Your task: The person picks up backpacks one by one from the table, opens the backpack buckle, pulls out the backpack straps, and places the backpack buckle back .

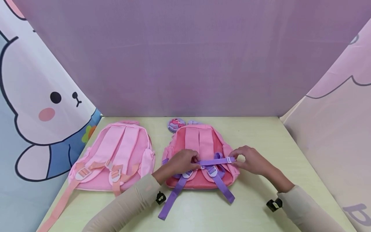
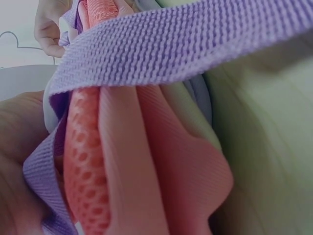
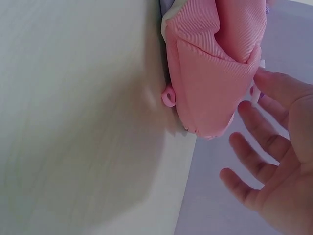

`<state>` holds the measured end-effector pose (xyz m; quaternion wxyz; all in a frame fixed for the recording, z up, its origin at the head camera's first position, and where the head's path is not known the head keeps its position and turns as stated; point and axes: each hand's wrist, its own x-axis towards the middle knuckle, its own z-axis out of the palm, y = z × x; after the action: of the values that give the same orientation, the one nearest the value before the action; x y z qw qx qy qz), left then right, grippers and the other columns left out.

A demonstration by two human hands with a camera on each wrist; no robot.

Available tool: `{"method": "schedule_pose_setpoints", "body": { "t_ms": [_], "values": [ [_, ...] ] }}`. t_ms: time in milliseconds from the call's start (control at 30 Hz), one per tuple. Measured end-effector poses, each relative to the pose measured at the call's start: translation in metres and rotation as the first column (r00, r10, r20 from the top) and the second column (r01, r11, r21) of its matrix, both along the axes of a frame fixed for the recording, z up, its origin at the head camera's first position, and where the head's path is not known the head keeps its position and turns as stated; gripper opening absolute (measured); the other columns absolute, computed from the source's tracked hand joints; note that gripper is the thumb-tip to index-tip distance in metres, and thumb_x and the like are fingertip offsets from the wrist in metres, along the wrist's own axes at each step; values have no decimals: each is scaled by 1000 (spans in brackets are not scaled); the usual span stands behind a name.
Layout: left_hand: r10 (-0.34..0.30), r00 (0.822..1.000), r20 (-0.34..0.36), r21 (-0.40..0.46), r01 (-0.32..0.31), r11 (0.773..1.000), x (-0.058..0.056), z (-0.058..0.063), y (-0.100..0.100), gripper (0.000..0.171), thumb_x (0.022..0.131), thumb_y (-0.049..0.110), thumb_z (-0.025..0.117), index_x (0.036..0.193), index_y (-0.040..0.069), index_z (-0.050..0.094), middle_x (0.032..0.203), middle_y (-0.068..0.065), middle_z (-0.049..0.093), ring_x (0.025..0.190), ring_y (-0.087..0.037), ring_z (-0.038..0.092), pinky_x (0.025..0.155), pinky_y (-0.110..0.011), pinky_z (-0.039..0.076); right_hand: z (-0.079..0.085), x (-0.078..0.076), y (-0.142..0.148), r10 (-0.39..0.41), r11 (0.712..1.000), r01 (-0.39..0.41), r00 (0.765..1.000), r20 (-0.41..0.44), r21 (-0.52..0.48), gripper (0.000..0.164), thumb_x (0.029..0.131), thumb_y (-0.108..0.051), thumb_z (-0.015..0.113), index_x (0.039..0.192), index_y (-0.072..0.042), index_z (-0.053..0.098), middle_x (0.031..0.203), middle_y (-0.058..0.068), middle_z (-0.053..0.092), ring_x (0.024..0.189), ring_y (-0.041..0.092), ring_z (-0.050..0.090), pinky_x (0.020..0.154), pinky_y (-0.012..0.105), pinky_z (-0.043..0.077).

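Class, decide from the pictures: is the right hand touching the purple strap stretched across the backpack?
Touching: the head view shows the right hand pinching the end of the purple strap between thumb and finger, beside the white buckle.

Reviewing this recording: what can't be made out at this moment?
Front of the purple-strapped backpack: head view; its upturned back hides it.
Left hand, most of it: left wrist view; left edge cuts it off, purple strap covers part.
End of the long peach strap: head view; bottom edge cuts it off.
Print on the round charm: head view; too small.
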<state>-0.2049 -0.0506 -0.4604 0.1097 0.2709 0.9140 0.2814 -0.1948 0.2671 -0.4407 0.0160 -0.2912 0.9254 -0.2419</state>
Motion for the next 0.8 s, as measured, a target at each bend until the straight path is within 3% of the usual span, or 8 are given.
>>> {"method": "schedule_pose_setpoints", "body": {
  "t_ms": [267, 500, 800],
  "values": [
    [-4, 1000, 4, 1, 4, 1000, 0, 2, 0, 16, 91, 33, 78, 99, 22, 71, 85, 12, 64, 76, -5, 56, 71, -18, 49, 0, -1, 2, 23, 1000, -24, 998, 55, 19, 20, 87, -15, 79, 106, -19, 75, 91, -11, 70, 88, 21, 63, 82, 43, 52],
    [12, 1000, -2, 34, -11, 999, -3, 15, -6, 12, 93, 28, 75, 100, 19, 72, 88, 8, 67, 78, -6, 58, 74, -22, 51, 8, -1, 6, 50, 999, -51, 997, 52, 4, 18, 89, -20, 78, 107, -18, 75, 103, -6, 73, 98, 22, 67, 87, 47, 55],
    [127, 990, -68, 13, -126, 992, -15, 29, -30, 21, 96, 21, 70, 113, 10, 71, 107, -5, 71, 98, -20, 64, 86, -38, 57, 15, -8, 8, -32, 999, 32, 999, 14, 12, 25, 94, -21, 73, 116, -8, 73, 106, 5, 73, 100, 29, 68, 86, 49, 57]
  ]
}}
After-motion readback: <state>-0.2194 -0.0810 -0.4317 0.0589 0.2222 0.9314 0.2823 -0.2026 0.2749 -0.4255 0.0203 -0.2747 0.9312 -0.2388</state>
